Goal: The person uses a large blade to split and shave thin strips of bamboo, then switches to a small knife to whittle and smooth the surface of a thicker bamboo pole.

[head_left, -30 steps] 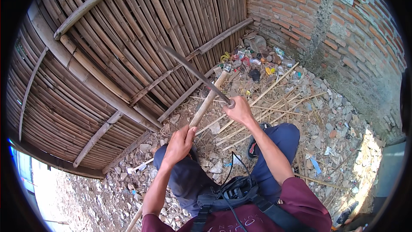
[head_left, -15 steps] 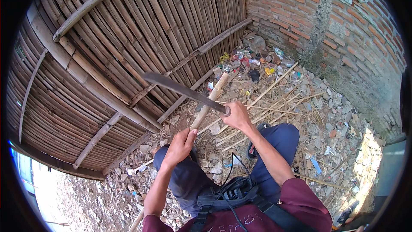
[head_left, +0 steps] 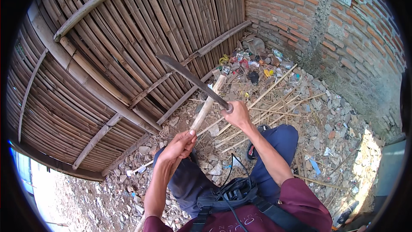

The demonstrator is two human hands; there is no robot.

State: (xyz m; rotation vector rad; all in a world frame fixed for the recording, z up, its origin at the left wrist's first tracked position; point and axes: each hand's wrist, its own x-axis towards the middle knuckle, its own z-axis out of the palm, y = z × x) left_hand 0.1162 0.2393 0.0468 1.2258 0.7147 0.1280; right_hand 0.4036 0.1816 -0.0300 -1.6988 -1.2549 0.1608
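My left hand (head_left: 177,144) is closed around a pale bamboo strip (head_left: 202,114), which slants up and away to the right in front of my knees. Its lower end runs back under my left forearm. My right hand (head_left: 237,114) grips the handle of a long dark machete (head_left: 189,76). The blade points up and to the left, crossing over the bamboo strip. Whether its edge touches the bamboo I cannot tell. Most of the handle is hidden inside my right fist.
Several thin bamboo strips (head_left: 274,108) lie on stony ground beyond my right hand. A bamboo-slat wall (head_left: 141,38) rises on the left and a brick wall (head_left: 296,13) at the far right. Litter (head_left: 249,62) is heaped in their corner. A black waist bag (head_left: 234,195) sits on my lap.
The machete has shifted right and its blade has tipped more steeply upward. My left hand has turned around the bamboo strip, which has moved slightly.
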